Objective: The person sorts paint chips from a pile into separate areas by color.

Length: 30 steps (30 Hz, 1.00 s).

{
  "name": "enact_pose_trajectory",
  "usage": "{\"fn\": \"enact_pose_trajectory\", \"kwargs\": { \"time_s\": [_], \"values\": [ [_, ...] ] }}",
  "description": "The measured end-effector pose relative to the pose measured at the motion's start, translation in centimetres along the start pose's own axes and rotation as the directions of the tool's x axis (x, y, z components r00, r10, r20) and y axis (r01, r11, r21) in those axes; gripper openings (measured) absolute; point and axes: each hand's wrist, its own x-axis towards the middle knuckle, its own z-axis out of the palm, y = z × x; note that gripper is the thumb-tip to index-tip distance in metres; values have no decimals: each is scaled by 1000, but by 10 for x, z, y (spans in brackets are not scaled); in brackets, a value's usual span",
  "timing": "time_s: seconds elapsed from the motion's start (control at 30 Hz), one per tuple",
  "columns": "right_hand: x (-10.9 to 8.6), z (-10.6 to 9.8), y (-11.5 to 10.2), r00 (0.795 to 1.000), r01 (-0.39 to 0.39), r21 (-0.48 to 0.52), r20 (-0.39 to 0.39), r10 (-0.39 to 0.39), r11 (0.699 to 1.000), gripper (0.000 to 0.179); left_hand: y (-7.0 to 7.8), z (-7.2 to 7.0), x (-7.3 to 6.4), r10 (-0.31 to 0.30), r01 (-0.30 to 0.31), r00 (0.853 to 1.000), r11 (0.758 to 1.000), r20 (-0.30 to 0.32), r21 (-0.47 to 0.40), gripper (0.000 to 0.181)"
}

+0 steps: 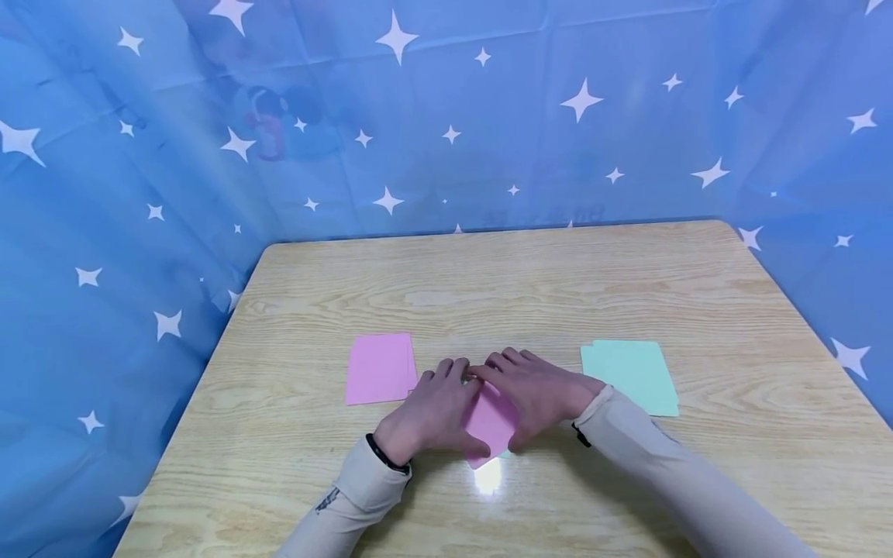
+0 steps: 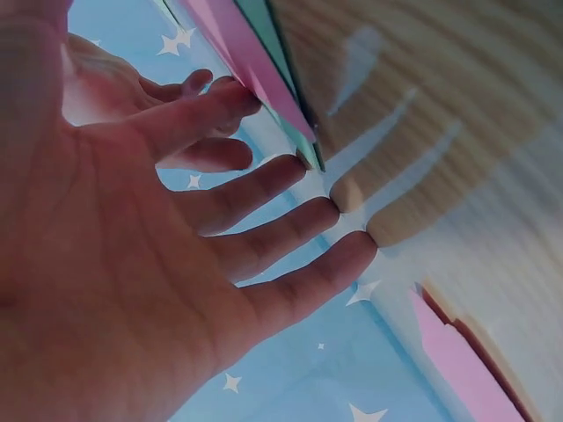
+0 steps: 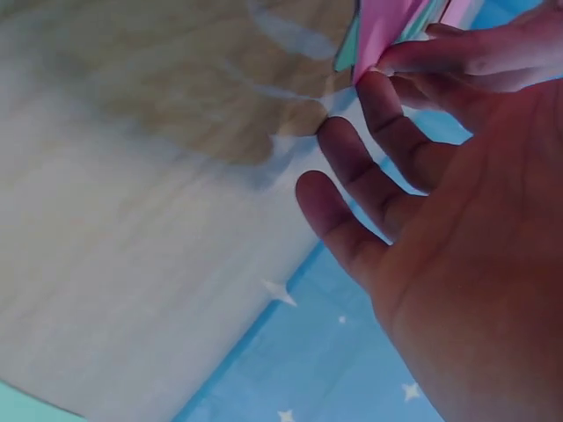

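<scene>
Between both hands lies a small pile of paper squares, with a pink sheet (image 1: 491, 422) on top and a mint green sheet (image 1: 505, 455) peeking out below. My left hand (image 1: 436, 411) spans the pile's left side, thumb near the front and fingers at the back. From the right, my right hand (image 1: 536, 389) does the same. In the left wrist view the fingers are nearly straight, the index fingertip touching the pink paper (image 2: 255, 75). The right wrist view has an index fingertip at the pink paper's corner (image 3: 374, 44). Both thumbs are hidden in the wrist views.
On the wooden table (image 1: 502, 287), a stack of pink paper squares (image 1: 378, 368) lies left of the hands. Slightly uneven mint green paper squares (image 1: 631, 376) lie to the right. A blue star-patterned cloth (image 1: 446, 93) hangs behind the table.
</scene>
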Motion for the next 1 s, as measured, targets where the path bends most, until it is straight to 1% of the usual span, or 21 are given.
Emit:
{"fn": "enact_pose_trajectory", "kwargs": {
  "time_s": [0.13, 0.27, 0.4, 0.5, 0.63, 0.73, 0.8, 0.9, 1.0],
  "values": [
    [4, -1, 0, 999, -7, 12, 42, 6, 1000, 114, -1, 0, 0, 4, -4, 1000, 1000, 10, -7, 96],
    [5, 1, 3, 998, -27, 27, 56, 25, 999, 116, -2, 0, 0, 17, -17, 1000, 1000, 19, -1, 96],
    [4, 2, 5, 998, -47, 51, 41, 45, 998, 115, -3, 0, 1, 18, -18, 1000, 1000, 16, -2, 102],
    [3, 2, 4, 999, -42, 65, 17, 41, 997, 113, -3, 0, 0, 24, -24, 1000, 1000, 2, -18, 104],
    [-1, 1, 2, 999, -42, 80, -12, 43, 996, 111, 0, 0, 2, 61, -62, 997, 998, -42, -23, 101],
    [-4, 1, -1, 998, -63, 133, -10, 65, 989, 111, 2, 0, 3, 90, -92, 993, 995, -80, -28, 100],
    [-6, 0, -2, 997, -74, 186, -1, 75, 980, 111, 3, 1, 4, 101, -104, 991, 994, -93, -38, 99],
    [-8, 1, -4, 997, -71, 252, -2, 74, 965, 107, 5, 1, 4, 118, -122, 989, 992, -91, -42, 97],
    [-10, 2, -5, 998, -52, 279, -15, 58, 959, 104, 6, 0, 4, 123, -125, 989, 992, -77, -32, 92]
  ]
}}
